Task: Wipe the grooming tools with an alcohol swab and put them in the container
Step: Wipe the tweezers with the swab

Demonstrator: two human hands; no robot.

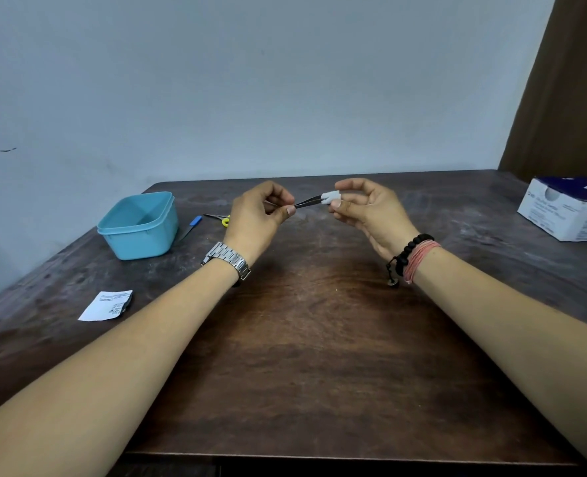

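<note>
left hand [255,215]: raised, thumb and fingers pinched | right hand [364,210]: raised, fingertips pinched | both forearms extended forward, converging

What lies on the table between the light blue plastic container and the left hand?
In the head view, a blue-handled tool beside the light blue plastic container, then yellow-handled scissors nearer the left hand.

Black tweezers [308,201] pinched between the hands, white swab [330,197] wrapped at the tip. Left of the grip: turquoise container [139,224], blue-handled tool [195,221], yellow-handled scissors [225,220], white printed wrapper [106,305]. Right of the grip: white and navy box [570,208]. Beneath: dark brown, grain-streaked table [319,339].
</note>
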